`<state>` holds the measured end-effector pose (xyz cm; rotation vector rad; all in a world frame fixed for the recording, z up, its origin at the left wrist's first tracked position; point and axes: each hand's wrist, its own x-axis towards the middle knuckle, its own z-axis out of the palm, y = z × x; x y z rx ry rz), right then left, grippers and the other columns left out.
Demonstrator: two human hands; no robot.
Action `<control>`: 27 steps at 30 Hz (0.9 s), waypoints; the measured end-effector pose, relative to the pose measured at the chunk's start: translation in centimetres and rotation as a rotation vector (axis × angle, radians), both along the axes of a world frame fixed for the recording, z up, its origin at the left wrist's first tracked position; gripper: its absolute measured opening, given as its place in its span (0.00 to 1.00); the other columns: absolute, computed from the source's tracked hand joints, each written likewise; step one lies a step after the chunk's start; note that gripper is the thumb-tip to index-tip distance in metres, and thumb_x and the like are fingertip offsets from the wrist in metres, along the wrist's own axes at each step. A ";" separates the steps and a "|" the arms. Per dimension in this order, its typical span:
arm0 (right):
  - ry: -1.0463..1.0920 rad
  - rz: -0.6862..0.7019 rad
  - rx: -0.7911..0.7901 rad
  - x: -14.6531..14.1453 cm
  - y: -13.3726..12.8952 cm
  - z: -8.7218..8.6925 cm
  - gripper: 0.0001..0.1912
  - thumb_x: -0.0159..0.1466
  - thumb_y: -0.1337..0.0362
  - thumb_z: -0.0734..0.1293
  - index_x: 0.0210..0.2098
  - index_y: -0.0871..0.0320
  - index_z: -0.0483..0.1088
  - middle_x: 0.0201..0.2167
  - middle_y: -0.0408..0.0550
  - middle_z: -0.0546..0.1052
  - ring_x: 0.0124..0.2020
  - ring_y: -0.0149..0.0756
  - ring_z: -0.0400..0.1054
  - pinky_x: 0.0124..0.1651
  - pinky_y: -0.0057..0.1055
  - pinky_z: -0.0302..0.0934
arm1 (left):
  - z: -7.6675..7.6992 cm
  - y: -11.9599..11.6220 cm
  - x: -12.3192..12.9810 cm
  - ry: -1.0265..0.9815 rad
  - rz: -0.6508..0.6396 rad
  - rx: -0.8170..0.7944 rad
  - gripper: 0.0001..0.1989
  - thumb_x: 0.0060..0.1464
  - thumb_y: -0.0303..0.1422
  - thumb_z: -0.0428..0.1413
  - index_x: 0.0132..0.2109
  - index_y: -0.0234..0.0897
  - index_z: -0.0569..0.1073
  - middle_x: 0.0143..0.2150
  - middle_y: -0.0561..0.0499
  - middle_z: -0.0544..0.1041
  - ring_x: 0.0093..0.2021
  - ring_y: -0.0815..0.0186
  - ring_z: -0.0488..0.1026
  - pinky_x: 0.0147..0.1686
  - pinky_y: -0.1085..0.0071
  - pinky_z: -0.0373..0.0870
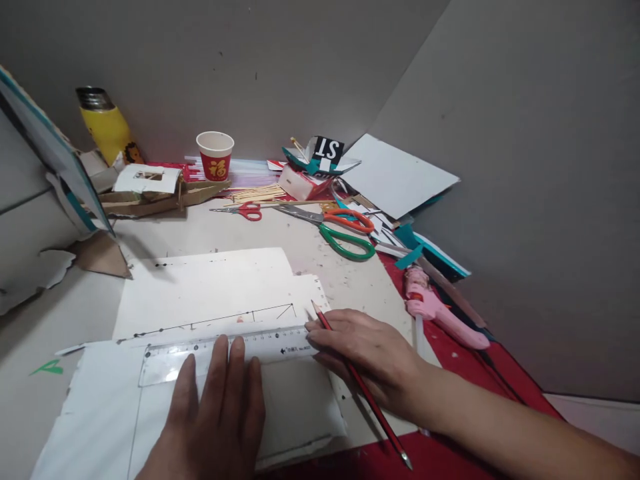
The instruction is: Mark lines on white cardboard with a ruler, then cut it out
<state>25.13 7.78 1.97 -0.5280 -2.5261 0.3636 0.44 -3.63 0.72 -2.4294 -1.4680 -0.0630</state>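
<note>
A clear plastic ruler [295,343] lies across white paperboard [100,400]. My left hand [215,407] rests on it with outstretched fingers pressing it flat. At the ruler's right end, my right hand [370,353] has a red and black pencil [370,400] between its fingers, its sharpened tip pointing up and away from me. The fingertips of that hand touch the ruler's end. Beyond the ruler is a cream sheet [200,287] bearing a long slanted pencil line with dots and short marks. The underside of my left hand is hidden.
Large scissors [347,240] with orange and green handles and small red scissors [250,211] lie farther back. A pink glue gun [440,307] is at right. Along the wall stand a red paper cup [216,160] and yellow bottle [107,130]. A cardboard piece [55,153] rises at left.
</note>
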 end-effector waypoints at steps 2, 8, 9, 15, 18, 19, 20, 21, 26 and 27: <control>0.000 -0.001 -0.002 0.0 0.0 0.0 0.17 0.66 0.74 0.65 0.54 0.64 0.66 0.41 0.56 0.79 0.46 0.39 0.72 0.50 0.41 0.71 | 0.0 -0.1 0.0 -0.008 0.003 0.002 0.22 0.62 0.36 0.48 0.58 0.38 0.75 0.60 0.38 0.74 0.61 0.44 0.68 0.53 0.47 0.60; 0.000 -0.005 -0.028 0.2 -0.1 0.4 0.19 0.66 0.73 0.65 0.56 0.62 0.65 0.42 0.55 0.79 0.46 0.40 0.73 0.51 0.40 0.70 | -0.3 -0.2 0.1 -0.009 0.018 0.010 0.21 0.61 0.36 0.49 0.58 0.39 0.75 0.60 0.38 0.75 0.61 0.43 0.67 0.53 0.47 0.61; -0.001 -0.018 -0.060 0.2 -0.1 0.7 0.19 0.66 0.72 0.65 0.56 0.61 0.65 0.42 0.55 0.79 0.46 0.40 0.73 0.51 0.39 0.70 | -0.3 -0.2 0.2 -0.007 0.021 0.009 0.21 0.61 0.36 0.49 0.58 0.39 0.75 0.60 0.38 0.75 0.61 0.43 0.67 0.53 0.47 0.61; 0.086 0.036 -0.419 -2.9 0.4 4.7 0.17 0.73 0.64 0.57 0.58 0.54 0.68 0.37 0.49 0.79 0.38 0.34 0.74 0.39 0.29 0.68 | 0.2 -0.2 0.4 0.062 0.013 -0.043 0.22 0.61 0.37 0.50 0.60 0.39 0.73 0.62 0.37 0.72 0.63 0.40 0.64 0.54 0.43 0.61; 0.047 0.115 -0.594 -6.7 1.2 6.4 0.17 0.73 0.64 0.56 0.48 0.56 0.75 0.32 0.47 0.78 0.34 0.33 0.72 0.38 0.28 0.67 | 0.7 -0.2 0.4 0.092 0.016 -0.065 0.23 0.62 0.38 0.49 0.62 0.39 0.70 0.62 0.37 0.72 0.62 0.41 0.64 0.54 0.44 0.61; 0.048 0.154 -0.674 -8.2 1.5 6.6 0.17 0.72 0.64 0.56 0.46 0.57 0.76 0.32 0.47 0.78 0.34 0.33 0.72 0.40 0.28 0.66 | 0.8 -0.2 0.4 0.093 0.014 -0.071 0.23 0.62 0.38 0.49 0.62 0.39 0.70 0.62 0.37 0.72 0.61 0.42 0.65 0.54 0.44 0.61; 0.048 0.155 -0.753 -9.6 1.8 6.5 0.16 0.71 0.63 0.57 0.45 0.57 0.76 0.32 0.46 0.78 0.35 0.32 0.72 0.40 0.28 0.66 | 0.9 -0.2 0.5 0.090 0.011 -0.076 0.24 0.62 0.38 0.49 0.63 0.39 0.69 0.61 0.37 0.73 0.61 0.42 0.65 0.54 0.44 0.61; 0.000 0.129 -0.848 -10.9 2.0 6.4 0.14 0.69 0.63 0.59 0.45 0.58 0.75 0.32 0.45 0.77 0.35 0.32 0.71 0.39 0.28 0.66 | 1.0 -0.2 0.5 0.086 0.007 -0.082 0.24 0.63 0.39 0.48 0.63 0.39 0.69 0.61 0.36 0.73 0.60 0.43 0.66 0.53 0.44 0.61; -0.032 0.049 -1.110 -15.6 2.8 4.2 0.04 0.58 0.71 0.64 0.33 0.59 0.70 0.22 0.37 0.70 0.23 0.26 0.63 0.25 0.21 0.57 | 1.3 -0.1 0.5 0.075 0.001 -0.097 0.24 0.65 0.41 0.46 0.63 0.37 0.69 0.60 0.34 0.73 0.58 0.44 0.68 0.52 0.43 0.62; -0.024 0.048 -1.117 -16.1 2.8 3.9 0.03 0.57 0.72 0.64 0.30 0.60 0.70 0.22 0.37 0.69 0.23 0.25 0.62 0.25 0.21 0.56 | 1.3 -0.1 0.5 0.072 0.000 -0.097 0.24 0.65 0.41 0.46 0.63 0.37 0.69 0.59 0.35 0.73 0.58 0.44 0.68 0.52 0.43 0.62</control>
